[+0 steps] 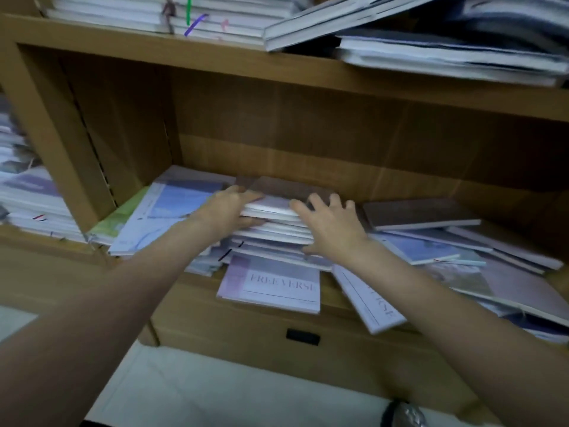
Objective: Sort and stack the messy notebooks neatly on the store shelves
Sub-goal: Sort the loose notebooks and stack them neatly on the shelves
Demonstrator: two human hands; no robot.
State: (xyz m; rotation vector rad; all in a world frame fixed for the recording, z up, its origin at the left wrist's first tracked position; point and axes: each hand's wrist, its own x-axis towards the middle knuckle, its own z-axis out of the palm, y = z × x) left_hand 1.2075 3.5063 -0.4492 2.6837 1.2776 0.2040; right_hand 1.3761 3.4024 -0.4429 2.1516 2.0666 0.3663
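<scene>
A pile of several thin notebooks (pixel 274 224) lies in the middle of the wooden shelf (pixel 308 306), topped by a brown-covered one (pixel 286 188). My left hand (pixel 231 211) grips the pile's left side, fingers over the top and thumb under a few books. On the right side, my right hand (pixel 331 224) holds the pile with spread fingers on top and the thumb low at its front edge. Loose lilac "FREE VERSE" notebooks (pixel 272 285) hang over the shelf's front edge.
More notebooks lie fanned at the left (pixel 166 211) and in a messy heap at the right (pixel 462 241). The upper shelf (pixel 215 53) carries stacks, one slanting at the right (pixel 354 16). Another compartment at the far left (pixel 27 195) is full. White floor below.
</scene>
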